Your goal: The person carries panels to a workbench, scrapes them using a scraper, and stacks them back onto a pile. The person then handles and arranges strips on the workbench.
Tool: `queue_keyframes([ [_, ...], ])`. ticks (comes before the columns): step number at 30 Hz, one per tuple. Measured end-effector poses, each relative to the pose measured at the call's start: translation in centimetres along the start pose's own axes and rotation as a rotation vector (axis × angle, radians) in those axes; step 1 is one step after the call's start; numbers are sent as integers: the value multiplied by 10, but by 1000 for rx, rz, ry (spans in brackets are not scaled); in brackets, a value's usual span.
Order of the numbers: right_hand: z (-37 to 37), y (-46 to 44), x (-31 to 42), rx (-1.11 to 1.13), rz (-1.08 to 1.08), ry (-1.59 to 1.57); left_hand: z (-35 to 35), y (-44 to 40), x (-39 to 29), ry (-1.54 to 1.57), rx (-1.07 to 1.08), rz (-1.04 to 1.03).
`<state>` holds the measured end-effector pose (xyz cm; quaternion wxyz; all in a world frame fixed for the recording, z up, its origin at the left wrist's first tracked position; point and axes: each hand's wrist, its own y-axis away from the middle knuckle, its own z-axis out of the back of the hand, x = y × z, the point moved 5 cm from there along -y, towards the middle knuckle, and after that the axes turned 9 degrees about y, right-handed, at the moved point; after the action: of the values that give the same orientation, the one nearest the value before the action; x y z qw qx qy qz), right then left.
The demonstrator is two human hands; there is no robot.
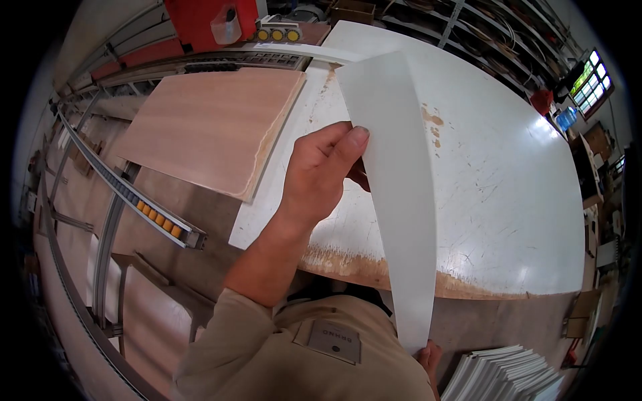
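Note:
A long white strip of board (403,180) is held up in front of my body, its far end over the white worktable (501,174) and its near end beside my waist. My left hand (326,164) is closed on the strip's left edge, thumb on the face and fingers behind. Down at the near end, my right hand (431,357) is closed around the strip's lower edge, partly hidden by the board and cut off by the view's dark rim.
A brown wood panel (214,127) lies left of the worktable, beside a metal rail with yellow rollers (157,217). White boards (501,377) are stacked on the floor at lower right. Red machinery (207,27) stands behind, and shelves (488,33) hold strips at the back.

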<state>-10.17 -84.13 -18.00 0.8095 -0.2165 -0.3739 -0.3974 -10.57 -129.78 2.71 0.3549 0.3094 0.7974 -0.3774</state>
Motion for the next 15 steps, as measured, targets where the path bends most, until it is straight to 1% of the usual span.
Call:
queue_keyframes([
  [2, 0, 1, -1, -21, 17, 4, 0, -2, -2, -52, -11, -8],
  [4, 1, 4, -4, -46, 33, 9, -1, -3, -1, 27, 1, 3],
  [6, 3, 10, -18, 4, -105, 38, 1, -4, 1, 45, 12, 3],
  [10, 4, 9, -22, -21, -36, 58, 3, -8, 6, 139, 44, -22],
  [12, 6, 5, -17, -5, -23, 65, 4, -13, 4, 116, 42, -26],
  [15, 5, 2, -5, -25, -77, -13, 3, -15, 5, 75, 56, -11],
])
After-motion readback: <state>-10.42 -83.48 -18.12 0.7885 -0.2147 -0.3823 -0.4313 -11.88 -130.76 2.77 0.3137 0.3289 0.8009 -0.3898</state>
